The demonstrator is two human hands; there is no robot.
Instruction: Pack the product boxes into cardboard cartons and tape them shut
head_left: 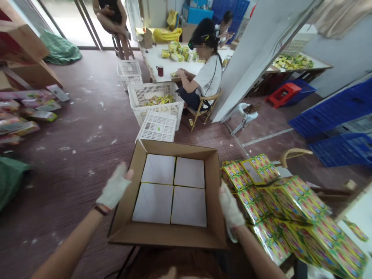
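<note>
An open cardboard box (167, 236) is directly in front of me. Inside, white-topped packs (158, 168) lie flat in two rows of two, with yellow-green edges. My left hand (114, 186), in a white glove with bare fingertips, is at the box's left wall, fingers stretched and slightly blurred; I cannot tell whether it touches. Against the outside of the right wall, my right hand (231, 205) is gloved too, fingers extended along the cardboard and partly hidden. Close to it on the right are stacked yellow-green printed packs (270, 201).
Beyond the box stand an upturned white crate (159, 126) and a white basket (133, 102) of small packets. A person (203, 69) sits working at a white table (151, 62); two others are farther back. A pillar (244, 58), red stool (283, 95) and blue crates (334, 110) stand right.
</note>
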